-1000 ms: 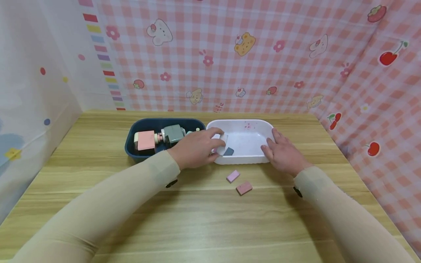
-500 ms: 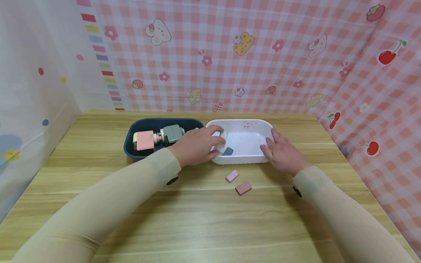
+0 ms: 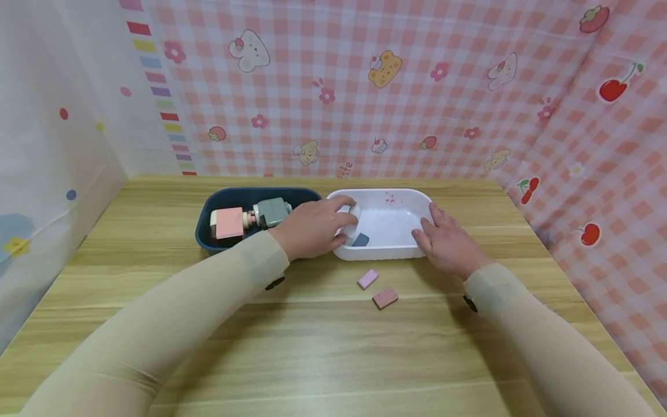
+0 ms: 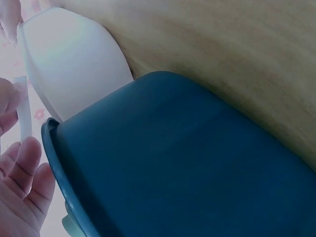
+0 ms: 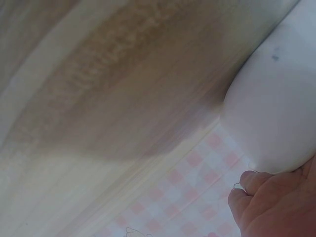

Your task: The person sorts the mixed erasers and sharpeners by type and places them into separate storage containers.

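Observation:
Over the left end of the white bin [image 3: 388, 252], my left hand [image 3: 315, 227] pinches a thin white rectangular piece [image 3: 354, 217] between thumb and fingers. The left wrist view shows that piece [image 4: 23, 111] as a pale, flat strip between the fingertips. A blue-grey block [image 3: 361, 240] lies inside the bin, just right of the left hand. My right hand [image 3: 450, 243] holds the bin's right rim, with some fingers outside the wall and others over the inside. Part of the bin's left end is hidden by my left hand.
A navy bin [image 3: 205, 238] stands against the white one, holding a pink square-bodied item [image 3: 230, 223] and a grey-green one [image 3: 272, 212]. In front, a lilac block [image 3: 367, 279] and a dusty-pink block [image 3: 385, 298] lie on the wooden table [image 3: 312, 359]. Patterned cloth [image 3: 333, 116] hangs behind.
My left hand has shifted slightly up and left, with the white piece now more upright between its fingers. The right hand stays at the rim.

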Action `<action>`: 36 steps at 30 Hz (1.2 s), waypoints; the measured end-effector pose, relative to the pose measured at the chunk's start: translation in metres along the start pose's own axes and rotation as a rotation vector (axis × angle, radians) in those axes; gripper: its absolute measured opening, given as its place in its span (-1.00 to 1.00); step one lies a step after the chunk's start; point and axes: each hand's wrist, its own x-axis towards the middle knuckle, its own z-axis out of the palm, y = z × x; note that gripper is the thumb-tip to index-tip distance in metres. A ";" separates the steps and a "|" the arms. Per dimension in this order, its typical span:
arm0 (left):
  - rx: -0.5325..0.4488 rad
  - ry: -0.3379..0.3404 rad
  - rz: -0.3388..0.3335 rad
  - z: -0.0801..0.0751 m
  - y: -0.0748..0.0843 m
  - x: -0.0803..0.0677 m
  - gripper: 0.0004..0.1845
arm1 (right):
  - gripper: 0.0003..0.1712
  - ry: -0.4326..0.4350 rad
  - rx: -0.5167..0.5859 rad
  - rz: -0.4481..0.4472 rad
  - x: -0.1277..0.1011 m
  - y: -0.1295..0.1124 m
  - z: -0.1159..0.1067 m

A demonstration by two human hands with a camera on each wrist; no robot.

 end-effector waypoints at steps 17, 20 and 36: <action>0.003 -0.055 -0.029 -0.003 -0.001 0.009 -0.57 | -0.12 -0.010 0.008 0.014 0.000 -0.002 -0.001; 0.006 -0.059 -0.028 -0.002 -0.002 0.011 -0.56 | -0.12 -0.009 0.010 0.014 -0.001 -0.002 -0.001; 0.047 -0.079 -0.042 -0.004 0.000 0.017 -0.58 | -0.13 -0.009 0.007 0.014 -0.001 -0.002 -0.001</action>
